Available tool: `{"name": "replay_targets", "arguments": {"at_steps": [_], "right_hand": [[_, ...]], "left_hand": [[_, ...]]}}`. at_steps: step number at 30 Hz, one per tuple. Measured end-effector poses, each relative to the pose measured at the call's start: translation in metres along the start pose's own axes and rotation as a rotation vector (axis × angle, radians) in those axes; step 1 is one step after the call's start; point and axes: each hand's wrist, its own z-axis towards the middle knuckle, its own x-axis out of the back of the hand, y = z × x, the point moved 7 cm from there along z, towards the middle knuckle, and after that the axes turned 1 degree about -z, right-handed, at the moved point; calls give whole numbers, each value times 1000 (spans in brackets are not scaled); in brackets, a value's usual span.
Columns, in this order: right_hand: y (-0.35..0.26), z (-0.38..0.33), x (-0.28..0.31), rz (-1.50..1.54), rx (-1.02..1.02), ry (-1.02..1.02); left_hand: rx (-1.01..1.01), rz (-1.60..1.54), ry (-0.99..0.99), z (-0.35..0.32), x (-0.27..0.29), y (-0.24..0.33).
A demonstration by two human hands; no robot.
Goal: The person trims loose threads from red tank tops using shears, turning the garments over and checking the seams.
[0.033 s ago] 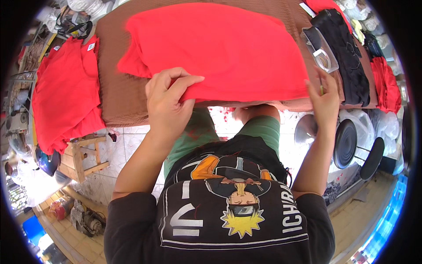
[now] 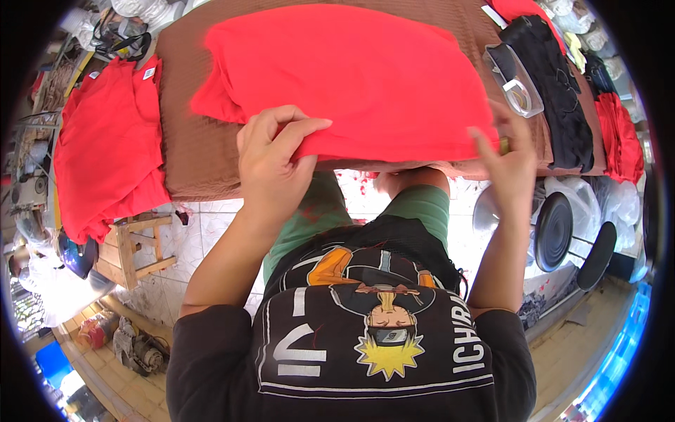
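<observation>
My left hand [image 2: 271,165] was clamped on the near hem of the bright red cotton garment [image 2: 351,77], thumb under the cloth and fingers curled over its top edge. My right hand [image 2: 510,162] gripped the same hem at its right corner, fingers spread and partly raised, with the fabric pinched against my palm. The garment lay flat and wide across the brown quilted table cover [image 2: 190,133], its near edge hanging just past the table's front, a sleeve sticking out on the left.

To the left of the table cover, a pile of more red shirts [image 2: 105,148] draped over the table's end, with a small white label showing at one collar. On the right side, a clear plastic rectangular container [image 2: 517,81] sat just beside the garment, touching a folded black piece of clothing [image 2: 555,91]. Farther right lay another heap of red cloth [image 2: 619,137]. Below the pile, a small wooden stool [image 2: 137,250] stood on the tiled floor.
</observation>
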Motion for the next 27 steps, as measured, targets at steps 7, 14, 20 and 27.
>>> {"name": "replay_targets", "arguments": {"at_steps": [7, 14, 20, 27], "right_hand": [[-106, -5, -58, 236, 400, 11], [16, 12, 6, 265, 79, 453], [83, -11, -29, 68, -107, 308], [88, -11, -35, 78, -203, 238]], "left_hand": [[-82, 78, 220, 20, 3, 13], [-85, 157, 213, 0, 21, -31], [-174, 132, -37, -63, -14, -38], [-220, 26, -76, -52, -11, -18]]}}
